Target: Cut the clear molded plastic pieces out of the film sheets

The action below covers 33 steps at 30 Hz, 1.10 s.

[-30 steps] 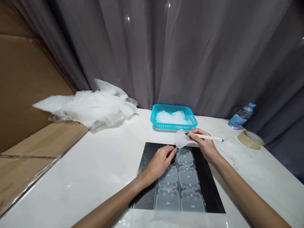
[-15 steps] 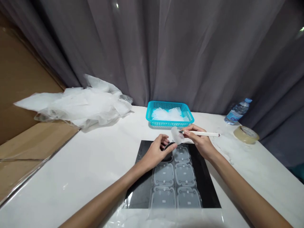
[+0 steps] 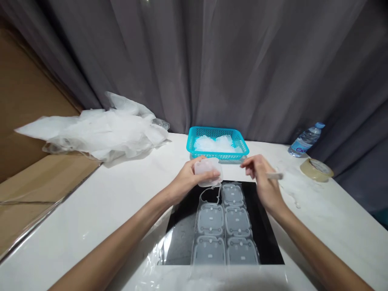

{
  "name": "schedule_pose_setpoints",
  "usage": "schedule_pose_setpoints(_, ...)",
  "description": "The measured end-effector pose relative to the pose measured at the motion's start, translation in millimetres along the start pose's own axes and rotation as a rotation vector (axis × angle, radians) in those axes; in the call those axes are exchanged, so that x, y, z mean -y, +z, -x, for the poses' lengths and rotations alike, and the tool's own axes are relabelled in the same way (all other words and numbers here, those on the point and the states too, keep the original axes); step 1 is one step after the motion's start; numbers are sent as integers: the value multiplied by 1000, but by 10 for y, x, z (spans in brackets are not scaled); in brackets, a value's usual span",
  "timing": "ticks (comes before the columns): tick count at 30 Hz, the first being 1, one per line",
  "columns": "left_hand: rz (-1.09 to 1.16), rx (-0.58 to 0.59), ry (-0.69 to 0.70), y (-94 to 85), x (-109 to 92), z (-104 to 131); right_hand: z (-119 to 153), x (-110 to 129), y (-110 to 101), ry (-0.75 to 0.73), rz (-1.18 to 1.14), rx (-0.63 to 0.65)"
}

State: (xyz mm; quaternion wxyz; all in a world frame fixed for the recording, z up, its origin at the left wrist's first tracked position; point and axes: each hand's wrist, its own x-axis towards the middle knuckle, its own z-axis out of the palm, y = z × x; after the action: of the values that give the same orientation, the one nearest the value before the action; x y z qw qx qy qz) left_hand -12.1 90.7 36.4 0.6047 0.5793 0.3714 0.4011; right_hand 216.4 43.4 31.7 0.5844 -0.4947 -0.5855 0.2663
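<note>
My left hand point(image 3: 194, 178) grips a translucent, rounded-square plastic piece point(image 3: 209, 171), its thumb across the front. Below it lies a clear sheet with moulded rounded-square pieces point(image 3: 210, 220) of the same shape, on a black board point(image 3: 268, 226). At the sheet's upper left is a thin cut-out outline point(image 3: 209, 194), the black board showing through it. My right hand point(image 3: 263, 182), slightly blurred, is lifted over the board's right edge. A slim white pen-like tool point(image 3: 275, 176) sticks out of it to the right; its tip is hidden.
A turquoise basket point(image 3: 218, 155) holding translucent pieces stands behind the board. To the left are a heap of white plastic film point(image 3: 109, 133) and cardboard point(image 3: 45, 178). A water bottle point(image 3: 306, 141) and a tape roll point(image 3: 317, 169) are at the right, before a grey curtain point(image 3: 230, 72).
My hands have moved apart. My left hand now holds the piece flat and facing me, slightly farther left; my right hand has drawn right, taking the pen-like tool off the piece.
</note>
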Motion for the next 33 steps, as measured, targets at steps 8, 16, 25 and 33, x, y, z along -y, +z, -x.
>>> schedule_pose_setpoints(8,-48,50,18,-30,-143,75,401,130,329,94,10,322)
schedule_pose_setpoints(16,-88,98,50,-152,-165,54,337,161,274,-15,104,293)
schedule_pose_setpoints(25,-352,228,122,-185,-234,65,335,168,258,-176,226,329)
schedule_pose_setpoints(33,-328,334,60,-166,-208,72,342,180,270,-221,259,318)
